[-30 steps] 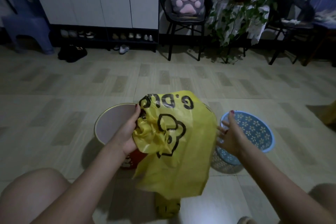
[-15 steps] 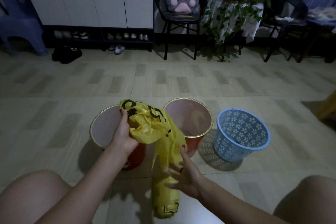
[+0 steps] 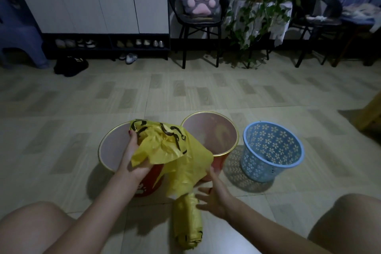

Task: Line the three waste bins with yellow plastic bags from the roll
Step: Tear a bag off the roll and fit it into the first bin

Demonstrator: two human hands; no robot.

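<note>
Three bins stand in a row on the floor: a red bin (image 3: 109, 148) at the left, a second red bin (image 3: 214, 130) in the middle, and a blue lattice bin (image 3: 272, 150) at the right. My left hand (image 3: 134, 156) grips a crumpled yellow bag (image 3: 165, 146) with black print, held over the left bin's near edge. The bag hangs down and still joins the yellow roll (image 3: 187, 225) lying on the floor in front of me. My right hand (image 3: 214, 196) hovers beside the roll's top with fingers spread, touching the bag's lower edge.
My bare knees (image 3: 31, 225) frame the bottom corners. Farther back are a white cabinet with a shoe shelf (image 3: 107, 43), black shoes (image 3: 70, 64), a black chair with a paw cushion (image 3: 200, 2), a trailing plant (image 3: 259, 6), another chair (image 3: 317, 16) and a blue stool (image 3: 18, 33).
The spread bag was gathered into a crumpled bunch in my left hand. My right hand dropped from beside the blue bin to the roll, then shifted slightly right and opened.
</note>
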